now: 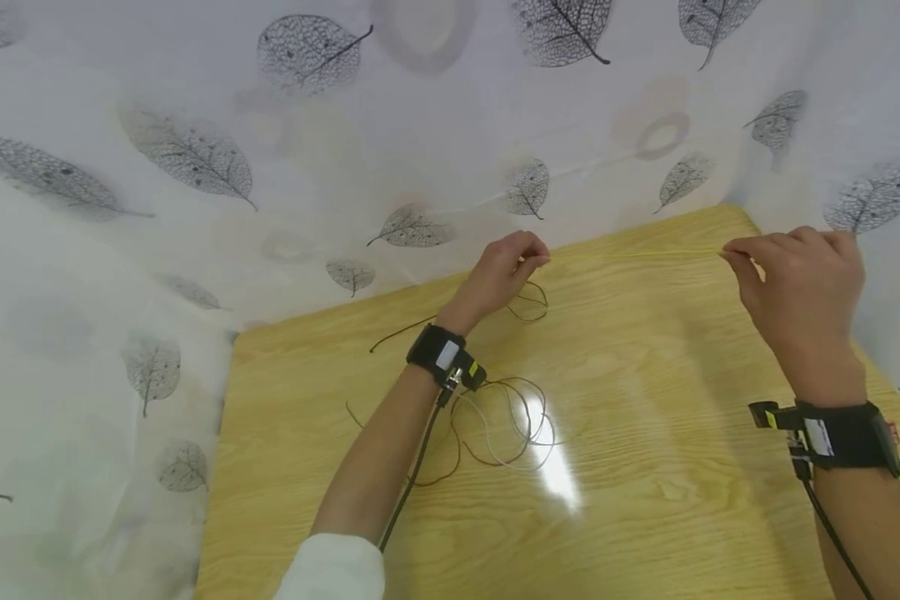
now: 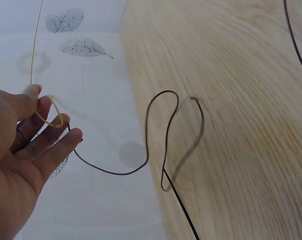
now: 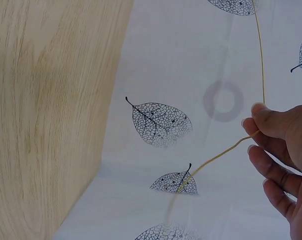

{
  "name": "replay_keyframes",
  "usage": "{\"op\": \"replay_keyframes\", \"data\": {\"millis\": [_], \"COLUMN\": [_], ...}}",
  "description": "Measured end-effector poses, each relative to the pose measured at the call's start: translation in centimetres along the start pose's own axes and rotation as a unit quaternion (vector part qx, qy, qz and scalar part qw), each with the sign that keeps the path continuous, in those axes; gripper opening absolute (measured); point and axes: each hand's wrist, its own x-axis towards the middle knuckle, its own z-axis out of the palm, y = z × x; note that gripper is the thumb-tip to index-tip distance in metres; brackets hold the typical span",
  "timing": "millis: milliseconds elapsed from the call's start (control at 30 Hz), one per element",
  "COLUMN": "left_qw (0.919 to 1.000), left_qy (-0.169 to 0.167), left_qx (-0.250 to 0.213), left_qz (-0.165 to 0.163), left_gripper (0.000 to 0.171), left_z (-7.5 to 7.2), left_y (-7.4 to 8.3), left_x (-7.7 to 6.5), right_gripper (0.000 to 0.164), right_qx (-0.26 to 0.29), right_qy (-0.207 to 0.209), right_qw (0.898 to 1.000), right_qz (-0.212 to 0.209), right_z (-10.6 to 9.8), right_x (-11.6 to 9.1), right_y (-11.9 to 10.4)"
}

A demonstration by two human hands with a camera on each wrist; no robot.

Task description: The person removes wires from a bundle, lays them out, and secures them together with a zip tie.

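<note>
A thin yellow cord (image 1: 648,252) runs almost straight between the two hands over the far edge of the table. My left hand (image 1: 497,271) pinches it between thumb and index finger, and a small yellow loop (image 2: 59,120) hangs by the fingers in the left wrist view. At the other end my right hand (image 1: 810,287) also pinches the yellow cord; a loose yellow tail (image 3: 216,157) trails from its fingertips. A dark cord (image 2: 147,135) curves past the left fingers; whether they touch it I cannot tell.
Several thin cords (image 1: 528,425), reddish-brown and whitish, lie in loose loops on the wooden table (image 1: 645,500), partly behind the left forearm. White leaf-printed sheeting (image 1: 435,125) rises behind the far edge. Black wrist straps (image 1: 843,437) carry cables along both arms.
</note>
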Motion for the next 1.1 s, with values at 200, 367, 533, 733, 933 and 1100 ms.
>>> {"op": "replay_keyframes", "data": {"millis": [200, 367, 533, 733, 933, 1100], "left_qw": [0.9997, 0.9978, 0.9939, 0.9959, 0.9957, 0.9929], "left_qy": [0.013, 0.023, 0.046, 0.030, 0.029, 0.046], "left_qx": [0.023, 0.058, 0.084, 0.052, 0.053, 0.064], "left_qz": [-0.003, -0.023, -0.056, -0.068, -0.070, -0.089], "left_gripper": [0.013, 0.016, 0.015, 0.019, 0.017, 0.015], "left_z": [-0.8, -2.6, -5.3, -6.3, -8.2, -11.0], "left_y": [-0.1, -1.0, -2.1, -3.4, -4.3, -5.3], "left_x": [-0.4, -2.5, -6.7, -9.7, -12.5, -16.7], "right_gripper": [0.026, 0.025, 0.020, 0.017, 0.020, 0.021], "right_qx": [-0.018, -0.014, 0.004, 0.017, 0.006, 0.007], "right_qy": [0.001, -0.033, -0.035, -0.017, -0.028, -0.052], "right_qw": [0.999, 0.999, 0.999, 0.999, 0.999, 0.998], "right_qz": [0.028, 0.022, -0.019, -0.035, -0.020, -0.041], "right_z": [-0.9, -1.0, -0.8, -0.4, -0.6, -0.8], "right_x": [-0.4, -0.8, -1.3, -1.1, -0.6, -1.1], "right_y": [1.0, 0.8, -0.2, -1.2, -1.5, -2.3]}}
